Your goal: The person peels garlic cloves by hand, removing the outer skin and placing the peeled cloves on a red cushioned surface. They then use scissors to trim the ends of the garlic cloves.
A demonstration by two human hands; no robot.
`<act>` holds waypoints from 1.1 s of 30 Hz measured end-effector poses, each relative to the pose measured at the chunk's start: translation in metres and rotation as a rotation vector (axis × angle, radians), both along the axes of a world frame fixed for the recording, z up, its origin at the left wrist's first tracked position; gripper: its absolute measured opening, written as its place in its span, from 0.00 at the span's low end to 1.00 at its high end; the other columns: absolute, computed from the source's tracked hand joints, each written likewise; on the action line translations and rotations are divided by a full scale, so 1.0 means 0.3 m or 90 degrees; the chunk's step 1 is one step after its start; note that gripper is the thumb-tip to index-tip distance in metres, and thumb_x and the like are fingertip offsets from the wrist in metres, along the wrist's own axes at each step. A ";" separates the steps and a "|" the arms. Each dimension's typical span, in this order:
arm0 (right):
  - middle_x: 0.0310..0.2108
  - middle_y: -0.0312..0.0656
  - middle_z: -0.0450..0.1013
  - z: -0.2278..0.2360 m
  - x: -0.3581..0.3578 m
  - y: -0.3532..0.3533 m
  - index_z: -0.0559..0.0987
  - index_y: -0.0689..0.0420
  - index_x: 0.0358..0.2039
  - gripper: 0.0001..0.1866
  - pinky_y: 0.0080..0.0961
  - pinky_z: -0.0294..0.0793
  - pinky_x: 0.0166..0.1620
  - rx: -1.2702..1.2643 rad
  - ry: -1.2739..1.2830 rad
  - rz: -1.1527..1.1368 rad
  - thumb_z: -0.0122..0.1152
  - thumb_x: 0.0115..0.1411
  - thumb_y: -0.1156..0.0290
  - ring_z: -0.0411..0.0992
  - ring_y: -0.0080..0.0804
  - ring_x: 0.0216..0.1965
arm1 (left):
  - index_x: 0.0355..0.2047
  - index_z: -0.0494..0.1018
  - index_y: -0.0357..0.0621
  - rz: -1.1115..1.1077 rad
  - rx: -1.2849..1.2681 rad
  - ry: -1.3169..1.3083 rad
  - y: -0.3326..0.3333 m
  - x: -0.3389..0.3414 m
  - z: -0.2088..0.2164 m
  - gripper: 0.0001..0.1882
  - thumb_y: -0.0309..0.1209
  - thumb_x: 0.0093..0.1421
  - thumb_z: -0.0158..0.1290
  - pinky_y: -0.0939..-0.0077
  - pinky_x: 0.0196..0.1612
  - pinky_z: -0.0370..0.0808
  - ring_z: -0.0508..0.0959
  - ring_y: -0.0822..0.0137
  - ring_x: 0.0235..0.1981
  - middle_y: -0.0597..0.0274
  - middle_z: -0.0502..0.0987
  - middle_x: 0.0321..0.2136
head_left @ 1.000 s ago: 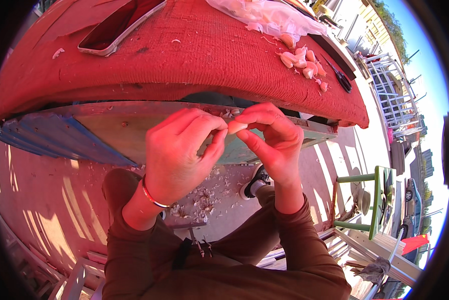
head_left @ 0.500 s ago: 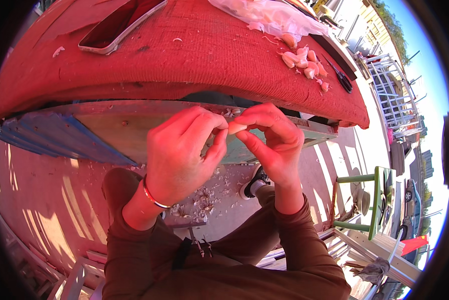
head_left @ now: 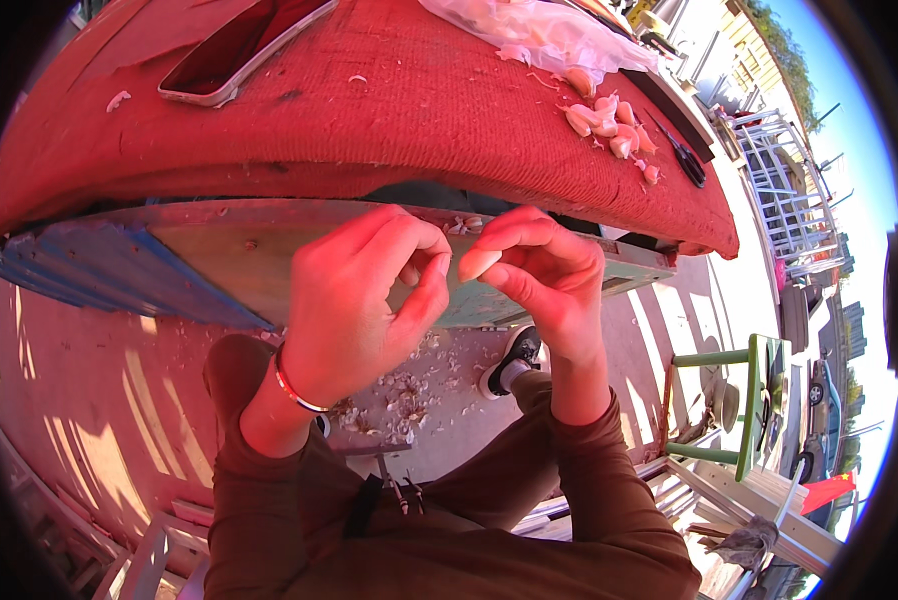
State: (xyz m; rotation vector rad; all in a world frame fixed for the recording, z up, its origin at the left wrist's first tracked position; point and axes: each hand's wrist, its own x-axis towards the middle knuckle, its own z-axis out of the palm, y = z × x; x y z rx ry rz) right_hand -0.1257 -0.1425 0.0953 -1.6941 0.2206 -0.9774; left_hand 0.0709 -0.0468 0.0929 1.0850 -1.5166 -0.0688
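A pale garlic clove (head_left: 479,265) is pinched between the thumb and forefinger of my right hand (head_left: 561,285), just in front of the table edge. My left hand (head_left: 349,290) hovers beside it, a small gap from the clove. Its thumb and fingers are curled together; whatever they may hold is hidden. At the right on the red-covered table (head_left: 369,130) lies a small heap of garlic cloves (head_left: 624,140), some with bits of skin. Behind the heap is a thin, whitish plastic bag (head_left: 549,40).
Dark-handled scissors (head_left: 689,165) lie right of the heap. A phone-like slab (head_left: 209,98) with a pale rim rests at the far left. Garlic skins (head_left: 399,400) litter the floor between my feet. A green-framed stool (head_left: 754,400) stands at the right.
My hands have drawn apart slightly. My left hand has come away from the clove, which stays in my right fingers and shows more of its length.
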 end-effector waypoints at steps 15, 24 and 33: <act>0.44 0.43 0.80 0.018 0.015 0.041 0.86 0.62 0.46 0.15 0.26 0.80 0.49 -0.112 0.055 -0.147 0.70 0.59 0.88 0.80 0.29 0.45 | 0.31 0.77 0.44 0.116 -0.078 -0.099 0.001 -0.034 -0.006 0.12 0.18 0.49 0.68 0.67 0.26 0.77 0.82 0.60 0.28 0.64 0.80 0.28; 0.42 0.42 0.80 0.031 0.024 0.053 0.86 0.62 0.45 0.16 0.24 0.80 0.47 -0.219 0.091 -0.204 0.70 0.56 0.89 0.80 0.28 0.42 | 0.28 0.74 0.47 0.152 -0.076 -0.158 0.004 -0.034 -0.009 0.12 0.20 0.46 0.66 0.66 0.24 0.73 0.79 0.61 0.25 0.65 0.76 0.25; 0.44 0.46 0.79 0.004 -0.001 0.011 0.83 0.67 0.46 0.12 0.31 0.81 0.52 0.047 -0.017 -0.004 0.66 0.62 0.89 0.81 0.33 0.47 | 0.30 0.75 0.41 0.028 0.042 0.006 0.001 0.005 -0.002 0.09 0.19 0.53 0.64 0.71 0.27 0.75 0.80 0.63 0.22 0.60 0.77 0.26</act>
